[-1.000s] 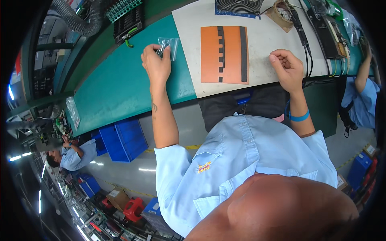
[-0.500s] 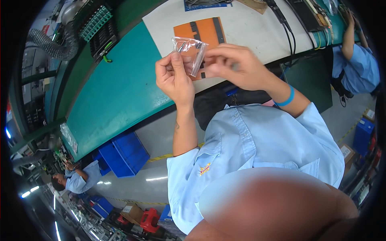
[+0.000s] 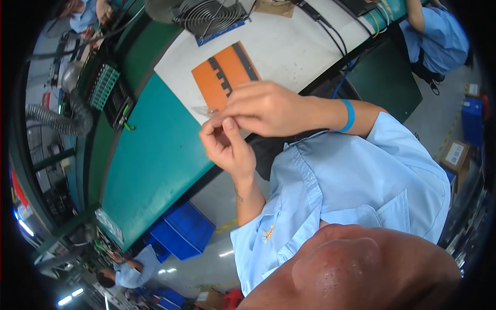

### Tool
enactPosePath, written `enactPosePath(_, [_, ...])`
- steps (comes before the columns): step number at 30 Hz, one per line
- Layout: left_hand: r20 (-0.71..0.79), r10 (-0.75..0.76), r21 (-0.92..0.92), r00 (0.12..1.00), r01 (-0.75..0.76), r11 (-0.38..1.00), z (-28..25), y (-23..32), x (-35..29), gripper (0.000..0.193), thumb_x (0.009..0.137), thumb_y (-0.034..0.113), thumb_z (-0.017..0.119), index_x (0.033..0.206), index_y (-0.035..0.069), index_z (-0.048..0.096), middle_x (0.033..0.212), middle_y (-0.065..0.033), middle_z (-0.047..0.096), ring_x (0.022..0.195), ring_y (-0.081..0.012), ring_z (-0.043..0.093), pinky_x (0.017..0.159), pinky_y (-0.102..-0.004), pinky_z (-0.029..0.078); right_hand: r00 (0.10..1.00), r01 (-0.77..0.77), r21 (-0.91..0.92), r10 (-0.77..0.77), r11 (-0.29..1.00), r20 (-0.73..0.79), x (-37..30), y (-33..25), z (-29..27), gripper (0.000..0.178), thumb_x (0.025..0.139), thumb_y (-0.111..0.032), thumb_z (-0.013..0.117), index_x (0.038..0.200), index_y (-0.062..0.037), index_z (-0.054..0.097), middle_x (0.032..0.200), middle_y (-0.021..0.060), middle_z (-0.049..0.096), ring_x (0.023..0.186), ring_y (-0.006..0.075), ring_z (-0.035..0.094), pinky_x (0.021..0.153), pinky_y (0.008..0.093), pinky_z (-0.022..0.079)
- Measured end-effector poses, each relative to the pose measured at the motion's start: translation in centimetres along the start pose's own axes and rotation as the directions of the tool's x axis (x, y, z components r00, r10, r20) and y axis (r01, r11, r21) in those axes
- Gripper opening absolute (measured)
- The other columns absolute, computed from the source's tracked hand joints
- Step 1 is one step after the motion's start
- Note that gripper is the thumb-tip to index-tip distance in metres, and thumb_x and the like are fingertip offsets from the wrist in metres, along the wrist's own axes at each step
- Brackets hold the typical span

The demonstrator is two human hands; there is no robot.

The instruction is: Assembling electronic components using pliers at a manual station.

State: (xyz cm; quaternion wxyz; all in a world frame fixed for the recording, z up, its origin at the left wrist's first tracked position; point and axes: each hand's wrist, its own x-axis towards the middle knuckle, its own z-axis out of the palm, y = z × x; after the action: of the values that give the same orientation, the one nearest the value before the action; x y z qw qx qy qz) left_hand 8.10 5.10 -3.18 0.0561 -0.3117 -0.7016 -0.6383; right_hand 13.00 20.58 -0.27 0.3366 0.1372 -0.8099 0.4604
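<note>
My left hand (image 3: 227, 150) and my right hand (image 3: 268, 106) meet over the edge of the green workbench (image 3: 150, 165). Both pinch a small clear plastic bag (image 3: 204, 110). Only a corner of the bag shows to the left of my fingers; the rest is hidden behind them. My right wrist carries a blue band (image 3: 349, 114). Just behind my hands an orange mat with black strips (image 3: 222, 77) lies on a white sheet (image 3: 289, 46).
A round wire-guard fan (image 3: 214, 15) stands at the back of the white sheet. A black unit with a green connector block (image 3: 106, 88) and a grey ribbed hose (image 3: 57, 119) sit at the left. Blue bins (image 3: 181, 232) are under the bench. Co-workers are at the top right (image 3: 434, 36) and the lower left (image 3: 129, 263).
My right hand came across from the right to join my left hand on the bag. The bag was held up in plain sight; now my fingers cover most of it.
</note>
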Motion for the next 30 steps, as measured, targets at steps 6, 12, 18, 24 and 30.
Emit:
enactPosePath(6, [0.077,-0.244,-0.225,0.967,0.255,0.94,-0.8,2.2,-0.6,0.012,0.096,0.005,0.066,0.104,0.0,0.059,0.094,-0.0092,0.066,0.076,-0.0149,0.06,0.07,-0.0231,0.052,0.986,-0.114,0.136,0.095,0.984,0.14,-0.3,-1.1,-1.3,0.024,0.086,0.002,0.071,0.11,0.0001,0.074,0.094,0.0075,0.067,0.076,0.0202,0.06,0.068,0.0286,0.05])
enactPosePath(12, [0.206,-0.275,-0.268,0.939,0.325,0.907,-2.0,2.4,-1.0,0.005,0.096,0.001,0.065,0.099,-0.001,0.061,0.089,-0.0097,0.067,0.073,-0.0147,0.06,0.067,-0.0239,0.053,0.924,-0.262,0.264,0.162,0.928,0.346,-0.4,-0.9,-2.8,0.029,0.086,0.003,0.07,0.115,-0.0006,0.074,0.093,0.0078,0.066,0.073,0.0198,0.059,0.065,0.0297,0.049])
enactPosePath(18, [0.236,-0.192,-0.099,0.952,0.221,0.97,-2.3,2.1,-1.4,0.005,0.095,0.001,0.067,0.092,-0.002,0.063,0.084,-0.0101,0.066,0.069,-0.0149,0.059,0.064,-0.0245,0.053,0.916,-0.278,0.35,0.137,0.895,0.376,-1.0,0.3,-2.9,0.03,0.086,0.003,0.07,0.115,-0.0012,0.075,0.091,0.008,0.065,0.069,0.0188,0.056,0.061,0.0298,0.046])
enactPosePath(24, [0.249,-0.11,-0.077,0.962,0.133,0.988,-2.1,1.9,-1.1,0.014,0.099,0.01,0.068,0.095,-0.002,0.063,0.082,-0.011,0.067,0.067,-0.0155,0.06,0.063,-0.0254,0.054,0.943,-0.238,0.367,0.122,0.9,0.31,-1.8,0.0,-3.1,0.031,0.085,0.003,0.072,0.116,-0.0021,0.076,0.089,0.0077,0.065,0.066,0.018,0.054,0.059,0.0289,0.044])
enactPosePath(30, [0.277,-0.049,0.002,0.959,0.051,0.999,-1.5,2.2,-1.0,0.013,0.097,0.007,0.07,0.091,-0.001,0.063,0.081,-0.0092,0.066,0.065,-0.0147,0.057,0.06,-0.0249,0.051,0.918,-0.304,0.372,0.165,0.877,0.361,-2.1,-1.0,-5.1,0.03,0.085,0.001,0.073,0.115,-0.0026,0.076,0.088,0.0083,0.066,0.065,0.018,0.055,0.058,0.0285,0.044])
